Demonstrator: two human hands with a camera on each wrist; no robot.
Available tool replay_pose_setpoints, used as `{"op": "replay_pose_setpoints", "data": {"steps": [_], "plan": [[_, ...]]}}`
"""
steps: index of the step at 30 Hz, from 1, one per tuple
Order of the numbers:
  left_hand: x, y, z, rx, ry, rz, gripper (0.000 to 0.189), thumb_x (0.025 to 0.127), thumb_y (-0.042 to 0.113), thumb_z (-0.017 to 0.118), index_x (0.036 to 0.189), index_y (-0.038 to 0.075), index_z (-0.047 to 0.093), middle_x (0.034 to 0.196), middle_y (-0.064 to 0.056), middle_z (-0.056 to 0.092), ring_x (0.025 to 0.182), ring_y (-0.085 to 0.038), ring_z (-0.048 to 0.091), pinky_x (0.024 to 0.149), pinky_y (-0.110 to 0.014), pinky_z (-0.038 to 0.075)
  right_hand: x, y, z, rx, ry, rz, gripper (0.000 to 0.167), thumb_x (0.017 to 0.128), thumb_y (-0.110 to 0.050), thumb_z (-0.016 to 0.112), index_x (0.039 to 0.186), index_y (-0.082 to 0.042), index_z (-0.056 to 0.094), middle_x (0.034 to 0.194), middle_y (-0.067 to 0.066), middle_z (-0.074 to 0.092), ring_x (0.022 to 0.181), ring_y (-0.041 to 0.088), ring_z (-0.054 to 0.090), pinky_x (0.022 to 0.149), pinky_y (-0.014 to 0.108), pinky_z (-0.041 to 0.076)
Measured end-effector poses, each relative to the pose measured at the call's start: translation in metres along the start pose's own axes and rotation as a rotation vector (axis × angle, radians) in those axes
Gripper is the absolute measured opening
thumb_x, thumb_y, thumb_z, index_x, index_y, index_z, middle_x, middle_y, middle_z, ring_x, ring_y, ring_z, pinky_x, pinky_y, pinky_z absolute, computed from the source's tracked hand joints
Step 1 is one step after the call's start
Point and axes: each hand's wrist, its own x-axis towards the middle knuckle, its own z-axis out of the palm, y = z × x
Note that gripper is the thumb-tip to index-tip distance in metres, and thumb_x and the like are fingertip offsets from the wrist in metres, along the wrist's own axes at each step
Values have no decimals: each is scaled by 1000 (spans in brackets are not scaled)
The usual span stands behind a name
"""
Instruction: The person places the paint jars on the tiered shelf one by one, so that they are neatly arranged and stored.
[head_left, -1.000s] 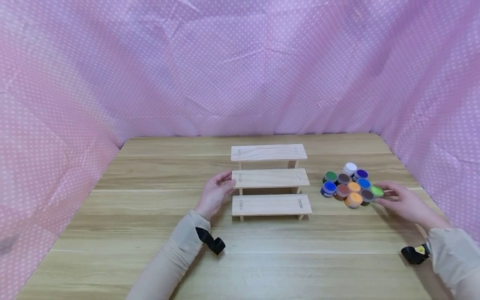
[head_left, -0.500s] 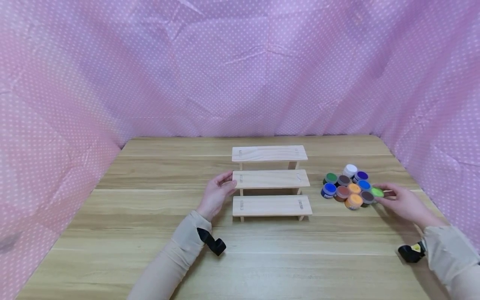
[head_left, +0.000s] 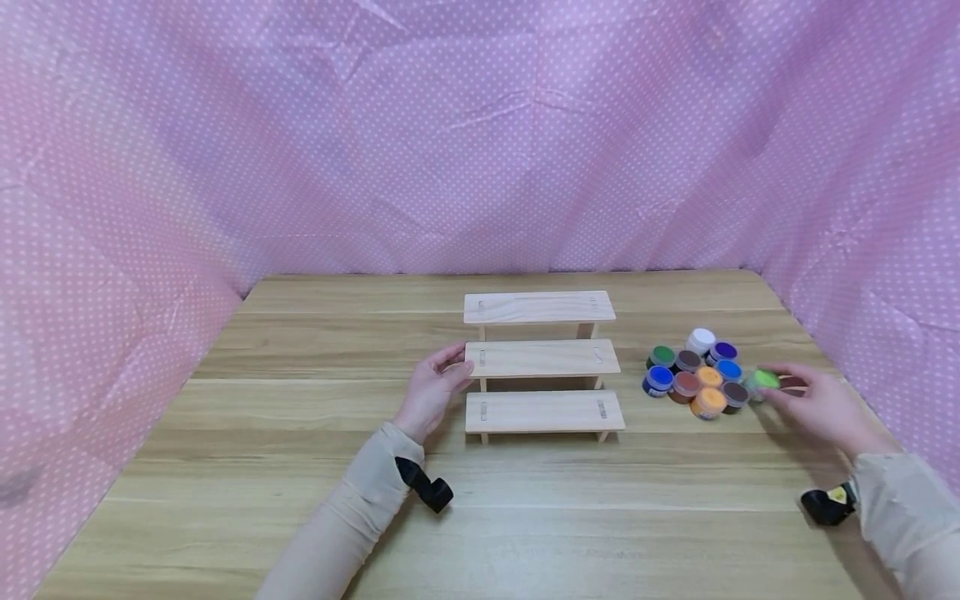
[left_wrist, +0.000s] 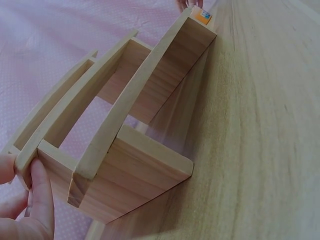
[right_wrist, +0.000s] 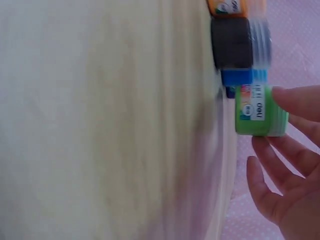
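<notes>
Across a table of pale wood-grain boards (head_left: 555, 508), which I watch from afar through three worn cameras, a person's right hand (head_left: 821, 408) holds a small, round, light-green paint jar (right_wrist: 261, 111) with a printed label. Thumb and fingers are clamped on it from opposite sides, though one lower fingertip stands clear. The jar is just beside the right edge of a close cluster of similar round jars; I cannot tell whether its base touches the tabletop. That cluster includes a white jar (head_left: 701, 341) at the rear, a dark-green jar (head_left: 662, 358) on the left, a reddish-brown jar (head_left: 685, 386) and, nearest the person, an orange jar (head_left: 708, 403).

At centre stands an upright three-tier rack of unpainted pale wood (head_left: 542, 358), well apart from the green jar. The left hand (head_left: 433, 387) grips the left end of its middle board, thumb on top and a finger beneath. Both arms wear beige sleeves (head_left: 367, 487) and small black wrist cameras (head_left: 425, 485). Behind the table, I see a pink cloth with white dots (head_left: 480, 167), hanging in creases.
</notes>
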Motion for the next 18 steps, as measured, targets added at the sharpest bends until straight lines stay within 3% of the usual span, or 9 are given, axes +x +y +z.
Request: {"op": "replay_pose_setpoints", "data": {"steps": [2,3,5,6,9,13,18], "plan": [[0,0,0,-2,2,0,43,90,-5,56,133,-6,49,117,-16,53,92,-10,57,78,-19,55,-1,1,-3,40,33,12,45,89,-13,64,123,14,50,107,32,60,78,-8,57,60,8,48],[0,-1,0,-1,2,2,43,90,-6,56,133,-6,49,117,-16,53,91,-10,57,78,-19,55,-2,1,-4,67,63,13,45,89,-12,64,122,14,50,103,21,64,78,-7,58,60,6,47],[0,0,0,-1,3,6,43,90,-6,56,133,-6,49,117,-15,53,91,-10,57,78,-19,55,-3,-2,-6,132,148,-7,39,88,-9,65,119,12,54,96,-3,65,75,-22,43,63,1,44],[0,0,0,-1,4,8,43,90,-6,56,133,-6,49,116,-15,53,91,-10,57,78,-20,55,-3,-4,-7,154,194,-25,35,87,-7,66,116,9,56,94,-14,61,76,-22,44,64,0,44],[-1,0,-1,0,7,14,43,91,-5,55,133,-6,48,116,-15,52,91,-10,57,79,-21,55,-4,-10,-8,228,299,-61,23,84,-4,67,106,-13,64,91,-31,50,77,-19,47,67,-3,42],[-2,2,-1,2,14,16,42,91,-5,56,133,-6,48,117,-16,52,91,-11,57,80,-22,56,-2,-21,-6,315,366,-89,43,81,2,69,103,-35,60,93,-27,52,80,-17,51,70,-4,42],[-2,0,0,-3,1,12,43,90,-5,56,133,-6,48,117,-16,52,89,-9,58,81,-23,56,-1,-38,0,373,392,-65,39,78,2,72,104,-26,64,94,-24,55,82,-14,54,72,-2,44]]}}
